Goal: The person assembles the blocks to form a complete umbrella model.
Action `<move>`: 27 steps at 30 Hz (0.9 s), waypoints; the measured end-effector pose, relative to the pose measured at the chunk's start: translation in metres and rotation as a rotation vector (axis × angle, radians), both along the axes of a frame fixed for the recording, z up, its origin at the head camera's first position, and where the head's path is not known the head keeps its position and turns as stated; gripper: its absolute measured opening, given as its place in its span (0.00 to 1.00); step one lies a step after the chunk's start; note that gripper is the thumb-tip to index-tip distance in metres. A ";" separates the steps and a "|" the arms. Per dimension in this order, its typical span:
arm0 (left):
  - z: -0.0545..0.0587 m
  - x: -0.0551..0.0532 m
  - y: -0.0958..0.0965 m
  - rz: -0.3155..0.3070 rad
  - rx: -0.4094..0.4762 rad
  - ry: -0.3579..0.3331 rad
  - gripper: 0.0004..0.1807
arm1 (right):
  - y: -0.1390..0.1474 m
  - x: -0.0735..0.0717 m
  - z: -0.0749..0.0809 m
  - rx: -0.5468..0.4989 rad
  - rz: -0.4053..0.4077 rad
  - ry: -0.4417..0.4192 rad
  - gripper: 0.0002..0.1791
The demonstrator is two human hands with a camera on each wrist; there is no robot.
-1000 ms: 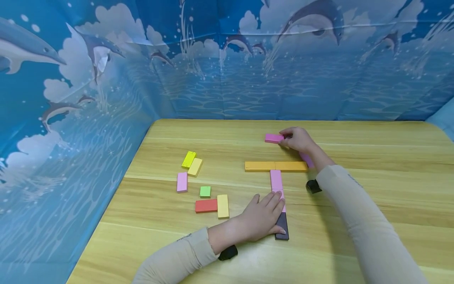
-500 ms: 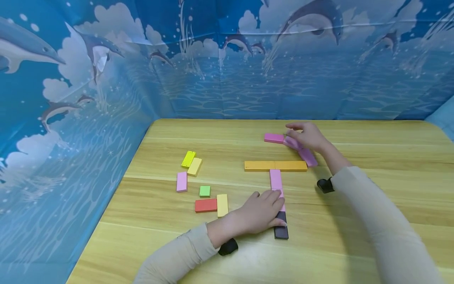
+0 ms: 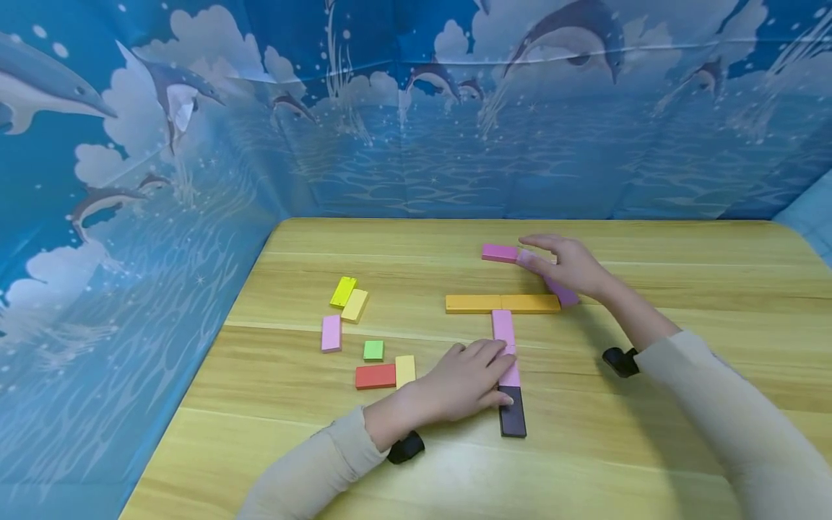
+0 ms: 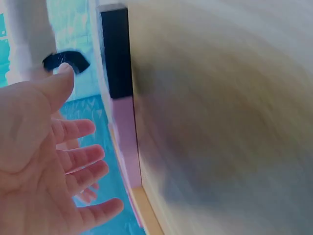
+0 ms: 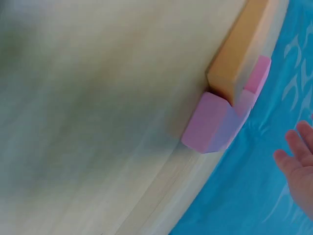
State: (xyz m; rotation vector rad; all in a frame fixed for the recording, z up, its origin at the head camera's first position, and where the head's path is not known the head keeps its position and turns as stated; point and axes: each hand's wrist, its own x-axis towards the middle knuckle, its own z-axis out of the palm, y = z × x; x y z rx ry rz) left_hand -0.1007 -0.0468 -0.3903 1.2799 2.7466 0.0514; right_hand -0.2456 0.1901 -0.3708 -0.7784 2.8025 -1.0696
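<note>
Pink blocks (image 3: pixel 503 325), orange blocks (image 3: pixel 472 304), hands (image 3: pixel 458 381) nearby

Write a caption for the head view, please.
Hands over pink blocks on a wood-grain table, facing a dolphin-print backdrop.

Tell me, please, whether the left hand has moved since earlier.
Yes; in the head view, the left hand has moved forward and slightly left, judged against the black block.

The head view is bright; pale glare marks the table (image 3: pixel 468 480), lower centre; soft shadow flanks the sleeve (image 3: pixel 731 415), lower right; both wrist views look hazy, blurred.
</note>
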 end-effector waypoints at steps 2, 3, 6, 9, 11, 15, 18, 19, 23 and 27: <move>0.002 -0.001 -0.006 0.008 0.008 0.012 0.34 | -0.002 0.007 -0.001 0.019 0.029 0.020 0.26; 0.003 -0.001 -0.010 0.014 0.013 0.016 0.33 | -0.003 0.011 -0.001 0.032 0.052 0.032 0.26; 0.005 -0.002 -0.023 0.031 0.034 0.018 0.32 | -0.005 0.021 -0.002 0.089 0.116 0.053 0.28; 0.009 -0.002 -0.039 0.053 0.059 0.014 0.32 | -0.006 0.031 -0.005 0.150 0.190 0.077 0.30; 0.010 -0.002 -0.050 0.070 0.078 0.007 0.33 | -0.007 0.038 -0.008 0.173 0.235 0.103 0.31; 0.012 -0.002 -0.071 0.112 0.136 -0.047 0.34 | -0.010 0.049 -0.015 0.204 0.318 0.155 0.32; 0.011 -0.002 -0.084 0.145 0.180 -0.091 0.35 | -0.011 0.055 -0.020 0.224 0.348 0.143 0.33; 0.011 -0.002 -0.088 0.159 0.190 -0.100 0.35 | -0.011 0.057 -0.021 0.233 0.355 0.136 0.34; 0.006 -0.002 -0.101 0.200 0.226 -0.115 0.36 | -0.013 0.063 -0.024 0.256 0.368 0.120 0.36; 0.000 -0.001 -0.111 0.213 0.258 -0.118 0.35 | -0.015 0.068 -0.027 0.273 0.385 0.135 0.39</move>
